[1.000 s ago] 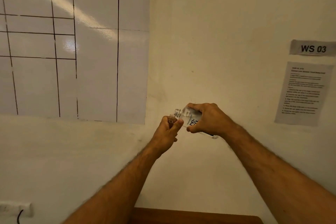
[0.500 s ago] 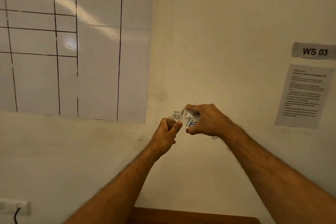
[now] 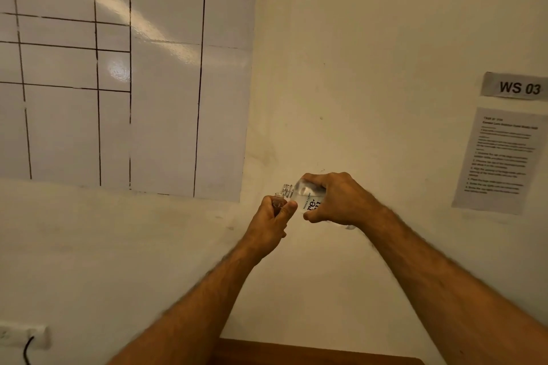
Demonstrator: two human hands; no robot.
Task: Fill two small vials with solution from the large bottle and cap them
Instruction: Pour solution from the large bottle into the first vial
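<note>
- Change over the last second: almost none. Both hands hold the same pour pose, raised in front of the wall; only the view has shifted slightly. My read: the pour into this vial is mid-way and steady, not finishing.
- Left hand [image 3: 271,221]: fingers and thumb curled round the small clear glass vial [image 3: 278,200], roughly upright. Only its open threaded mouth shows above the fist, so the fill level can't be told.
- Right hand [image 3: 338,201]: wrapped over the large clear plastic bottle with dark printed lettering [image 3: 305,197], tipped neck-down to the left. Its uncapped ribbed neck sits just above and beside the vial's mouth, close to touching.
- No stream visible; clear liquid on a pale wall, too small to tell.
- Materials: both containers are transparent, smooth and cylindrical, so likely slippery if wet.
- Second vial and the caps are out of view, so capping is still to do.
- Around: brown wooden worktop [image 3: 311,354] edge at bottom; glossy white gridded sheet [image 3: 166,98] on the wall; "WS 03" label [image 3: 517,87] above a printed instruction sheet [image 3: 501,160].
</note>
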